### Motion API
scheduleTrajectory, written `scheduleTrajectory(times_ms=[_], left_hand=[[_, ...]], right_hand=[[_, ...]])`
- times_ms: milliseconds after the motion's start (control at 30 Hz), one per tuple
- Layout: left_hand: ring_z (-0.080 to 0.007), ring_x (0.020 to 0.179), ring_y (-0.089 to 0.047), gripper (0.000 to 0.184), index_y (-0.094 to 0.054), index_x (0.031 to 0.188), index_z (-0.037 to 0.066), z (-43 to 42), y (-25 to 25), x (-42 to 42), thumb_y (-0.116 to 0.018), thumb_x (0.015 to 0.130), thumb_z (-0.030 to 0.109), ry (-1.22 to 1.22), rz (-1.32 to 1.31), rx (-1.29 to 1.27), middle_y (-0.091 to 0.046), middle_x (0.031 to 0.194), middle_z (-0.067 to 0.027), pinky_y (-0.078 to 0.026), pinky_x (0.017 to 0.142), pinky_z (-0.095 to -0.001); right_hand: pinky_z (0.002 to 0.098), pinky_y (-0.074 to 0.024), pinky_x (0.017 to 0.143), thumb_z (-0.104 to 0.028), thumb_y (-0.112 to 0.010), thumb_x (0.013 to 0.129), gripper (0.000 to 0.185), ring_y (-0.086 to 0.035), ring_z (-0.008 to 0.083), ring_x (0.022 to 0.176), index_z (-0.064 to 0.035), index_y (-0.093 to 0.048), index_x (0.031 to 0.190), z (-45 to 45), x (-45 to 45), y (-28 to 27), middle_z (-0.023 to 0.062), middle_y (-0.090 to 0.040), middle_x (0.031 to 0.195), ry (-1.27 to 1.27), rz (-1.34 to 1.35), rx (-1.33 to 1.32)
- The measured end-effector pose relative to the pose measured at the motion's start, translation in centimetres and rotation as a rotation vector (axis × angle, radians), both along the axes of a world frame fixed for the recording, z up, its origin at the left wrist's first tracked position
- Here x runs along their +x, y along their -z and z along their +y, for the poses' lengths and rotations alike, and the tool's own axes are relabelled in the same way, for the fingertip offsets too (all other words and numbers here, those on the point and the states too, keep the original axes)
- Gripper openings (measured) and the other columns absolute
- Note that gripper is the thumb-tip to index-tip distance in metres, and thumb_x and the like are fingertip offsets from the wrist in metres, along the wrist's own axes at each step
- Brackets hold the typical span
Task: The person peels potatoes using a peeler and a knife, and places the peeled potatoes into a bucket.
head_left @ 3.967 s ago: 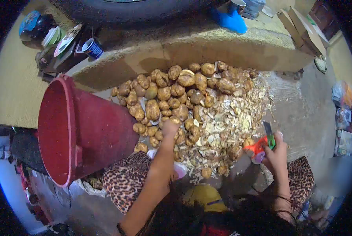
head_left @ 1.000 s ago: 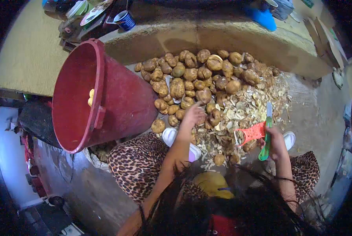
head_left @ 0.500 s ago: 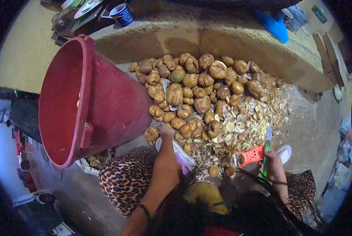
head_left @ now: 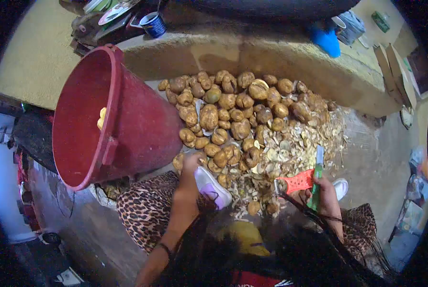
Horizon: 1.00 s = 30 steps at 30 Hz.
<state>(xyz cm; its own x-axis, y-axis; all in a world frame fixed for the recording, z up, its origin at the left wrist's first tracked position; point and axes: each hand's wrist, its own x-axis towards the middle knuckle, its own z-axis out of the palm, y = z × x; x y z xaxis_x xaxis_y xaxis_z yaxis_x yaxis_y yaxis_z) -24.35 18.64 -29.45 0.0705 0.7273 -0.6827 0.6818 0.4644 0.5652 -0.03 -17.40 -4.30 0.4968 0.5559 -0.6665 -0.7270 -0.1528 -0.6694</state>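
My left hand (head_left: pixel 191 162) is down at the near left edge of a heap of unpeeled potatoes (head_left: pixel 209 117), beside a single potato (head_left: pixel 178 161). Motion blurs its fingers, so I cannot tell whether it grips anything. My right hand (head_left: pixel 326 195) is closed around an orange peeler (head_left: pixel 298 182) and a green-handled knife (head_left: pixel 316 187). The knife's blade points up and away from me, while the peeler's head points left over the peelings (head_left: pixel 293 148).
A large red bucket (head_left: pixel 147 124) leans at the left, pale yellow pieces (head_left: pixel 101 118) showing inside. Behind the heap runs a low ledge (head_left: pixel 214 60) with a blue cup (head_left: pixel 153 25) on it. My lilac-and-white shoe (head_left: pixel 213 187) is beside the left hand. Two potatoes (head_left: pixel 253 207) lie near me.
My left hand has moved slightly left and is blurred. My right hand, with the peeler and knife, has shifted a little left and up. The view has tilted, showing pale pieces in the bucket more clearly.
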Motion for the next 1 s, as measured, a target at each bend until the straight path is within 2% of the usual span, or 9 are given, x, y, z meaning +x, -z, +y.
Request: scheduleTrajectory(times_ms=[133, 267, 400, 500, 633, 667, 800, 867, 1000], left_hand=[[-0.0336, 0.101, -0.052, 0.046, -0.049, 0.112, 0.009, -0.2, -4.5, 0.7, -0.064, 0.070, 0.022, -0.276, -0.531, -0.437, -0.049, 0.114, -0.0163, -0.044, 0.086, -0.0459], [-0.0321, 0.100, -0.054, 0.045, -0.046, 0.119, 0.010, -2.0, -10.0, 4.9, -0.054, 0.075, 0.006, -0.121, -1.077, -0.674, -0.051, 0.114, -0.0148, -0.053, 0.070, -0.0367], [-0.0289, 0.106, -0.053, 0.053, -0.040, 0.122, 0.003, -3.9, -18.1, 9.9, -0.055, 0.072, 0.003, 0.085, -1.268, -0.710, -0.050, 0.117, -0.0140, -0.045, 0.090, -0.0439], [-0.0289, 0.109, -0.051, 0.055, -0.038, 0.122, 0.001, -6.8, -27.1, 11.4, -0.056, 0.071, 0.005, 0.242, -1.326, -0.700, -0.051, 0.117, -0.0137, -0.039, 0.096, -0.0460], [-0.0312, 0.112, -0.048, 0.063, -0.036, 0.126, 0.010, -9.5, -33.4, 12.9, -0.061, 0.069, 0.013, 0.490, -1.411, -0.736, -0.050, 0.118, -0.0130, -0.043, 0.093, -0.0468], [-0.0326, 0.101, -0.055, 0.054, -0.039, 0.126, 0.013, -10.6, -34.7, 13.3, -0.057, 0.075, 0.021, 0.484, -1.415, -0.737, -0.053, 0.114, -0.0123, -0.051, 0.083, -0.0436], [-0.0302, 0.071, -0.064, 0.047, -0.049, 0.117, 0.005, -13.1, -37.9, 14.3, -0.045, 0.085, 0.040, 0.434, -1.138, -0.801, -0.061, 0.097, -0.0155, -0.057, 0.060, -0.0348], [-0.0304, 0.071, -0.064, 0.050, -0.050, 0.112, 0.001, -13.3, -36.6, 14.9, -0.046, 0.084, 0.042, 0.429, -1.199, -0.944, -0.061, 0.092, -0.0169, -0.057, 0.060, -0.0342], [-0.0304, 0.067, -0.064, 0.063, -0.052, 0.106, -0.004, -15.4, -36.4, 16.0, -0.046, 0.082, 0.054, 0.389, -1.241, -0.983, -0.061, 0.083, -0.0188, -0.057, 0.057, -0.0332]], right_hand=[[0.0287, -0.0444, 0.040, -0.022, -0.046, 0.084, 0.016, -0.049, 0.0155, 0.047, -0.0097, -0.044, 0.095, -0.2, -1.0, -1.5, 0.0042, -0.048, 0.067, -0.041, -0.005, -0.070], [0.0286, -0.0452, 0.040, -0.020, -0.047, 0.084, 0.018, -0.049, 0.0153, 0.049, -0.0104, -0.044, 0.098, 0.1, -0.8, -2.9, 0.0041, -0.050, 0.073, -0.043, -0.066, -0.047], [0.0280, -0.0455, 0.039, -0.019, -0.048, 0.085, 0.020, -0.051, 0.0144, 0.050, -0.0095, -0.043, 0.101, -0.8, -0.7, -4.3, 0.0036, -0.050, 0.076, -0.070, -0.156, -0.039], [0.0286, -0.0473, 0.041, -0.021, -0.050, 0.087, 0.020, -0.051, 0.0131, 0.049, -0.0085, -0.043, 0.101, -1.2, -1.7, -6.4, 0.0034, -0.050, 0.077, -0.117, -0.229, -0.001], [0.0277, -0.0429, 0.040, -0.025, -0.048, 0.089, 0.028, -0.050, 0.0125, 0.045, -0.0059, -0.041, 0.109, -2.2, -3.4, -9.2, 0.0043, -0.049, 0.078, -0.158, -0.429, 0.046], [0.0274, -0.0423, 0.041, -0.025, -0.048, 0.089, 0.029, -0.049, 0.0122, 0.045, -0.0056, -0.041, 0.110, -2.5, -3.3, -10.1, 0.0040, -0.049, 0.077, -0.171, -0.453, 0.045], [0.0252, -0.0398, 0.045, -0.024, -0.048, 0.090, 0.035, -0.046, 0.0097, 0.051, -0.0064, -0.035, 0.118, -3.1, -2.5, -11.2, 0.0037, -0.048, 0.078, -0.203, -0.703, 0.012], [0.0251, -0.0402, 0.042, -0.021, -0.047, 0.090, 0.040, -0.045, 0.0090, 0.046, -0.0086, -0.030, 0.124, -2.9, -1.9, -11.0, 0.0036, -0.047, 0.080, -0.170, -0.903, 0.013], [0.0258, -0.0396, 0.046, -0.017, -0.047, 0.088, 0.049, -0.044, 0.0099, 0.051, -0.0116, -0.024, 0.131, -2.1, 0.0, -12.2, 0.0080, -0.049, 0.090, -0.256, -0.866, -0.029]])
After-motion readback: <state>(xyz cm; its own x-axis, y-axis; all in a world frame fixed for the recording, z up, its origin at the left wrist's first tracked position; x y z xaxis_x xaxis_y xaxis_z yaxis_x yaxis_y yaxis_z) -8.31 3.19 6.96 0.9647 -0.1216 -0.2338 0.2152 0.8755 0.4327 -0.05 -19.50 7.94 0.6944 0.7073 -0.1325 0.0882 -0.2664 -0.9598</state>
